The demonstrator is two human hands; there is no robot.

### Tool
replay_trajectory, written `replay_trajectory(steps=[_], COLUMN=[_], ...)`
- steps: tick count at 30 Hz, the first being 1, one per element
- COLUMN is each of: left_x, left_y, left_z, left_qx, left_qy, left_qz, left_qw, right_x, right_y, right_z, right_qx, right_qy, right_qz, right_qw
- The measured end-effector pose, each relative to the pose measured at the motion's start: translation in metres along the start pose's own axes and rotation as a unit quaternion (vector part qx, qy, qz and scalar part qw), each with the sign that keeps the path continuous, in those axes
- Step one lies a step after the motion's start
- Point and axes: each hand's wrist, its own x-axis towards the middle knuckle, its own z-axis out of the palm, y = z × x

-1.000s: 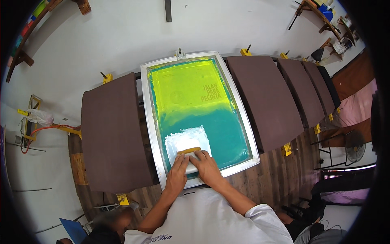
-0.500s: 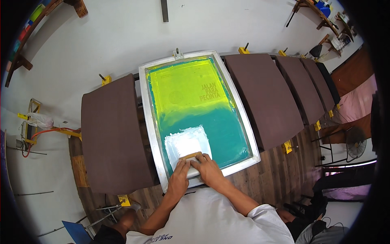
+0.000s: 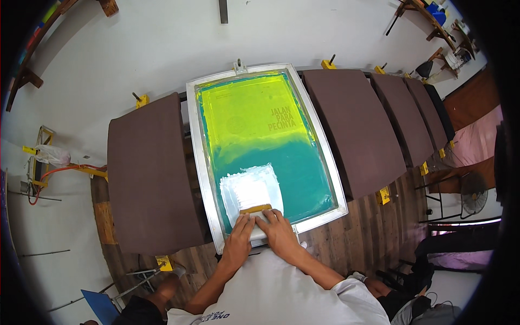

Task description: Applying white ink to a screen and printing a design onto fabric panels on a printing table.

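A screen-printing screen in a pale metal frame (image 3: 337, 195) lies over the middle of the bench, its teal mesh (image 3: 303, 184) coated bright yellow-green across the far part. A thick patch of white ink (image 3: 246, 184) covers the near left part. My left hand (image 3: 237, 238) and my right hand (image 3: 277, 233) are closed side by side on a squeegee (image 3: 255, 208) with a tan strip, at the near edge of the white patch. My fingers cover much of the squeegee.
Brown padded boards (image 3: 146, 179) flank the screen along the bench, with yellow metal fittings (image 3: 327, 64). Wall shelves (image 3: 425, 21) hold small items. A fan (image 3: 474, 195) stands at right. A blue panel (image 3: 100, 306) is at lower left, beside legs whose owner I cannot tell.
Both hands and the squeegee have moved a little toward my body and slightly right. The white patch now reaches further toward the screen's near edge.
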Motion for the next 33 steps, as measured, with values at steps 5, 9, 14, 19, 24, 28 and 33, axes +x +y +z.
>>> replay_trajectory(steps=[5,9,14,19,24,28,33], left_x=[-0.008,-0.011,-0.017,-0.020,-0.021,-0.020,0.020], left_y=[0.008,0.005,-0.001,-0.003,0.006,0.005,0.001], left_z=[0.001,0.002,0.009,0.013,0.004,0.003,-0.017], left_qx=[-0.024,0.002,0.045,0.073,0.049,0.048,0.080], left_qy=[-0.029,-0.030,-0.041,-0.038,-0.069,-0.085,-0.034], left_qz=[-0.030,-0.010,-0.010,0.007,-0.007,-0.030,-0.013], left_qw=[0.999,0.999,0.998,0.997,0.996,0.995,0.996], right_x=[-0.006,-0.012,-0.016,-0.020,-0.019,-0.017,0.026], right_y=[-0.002,0.001,-0.007,-0.006,-0.005,-0.003,0.010], right_z=[-0.010,0.000,-0.009,-0.007,-0.014,-0.011,-0.023], right_qx=[0.025,0.037,0.048,0.036,0.057,0.052,0.040], right_qy=[-0.055,-0.043,-0.067,-0.061,-0.117,-0.085,-0.087], right_qz=[0.019,0.018,0.036,0.029,0.030,0.013,-0.005], right_qw=[0.998,0.998,0.996,0.997,0.991,0.995,0.995])
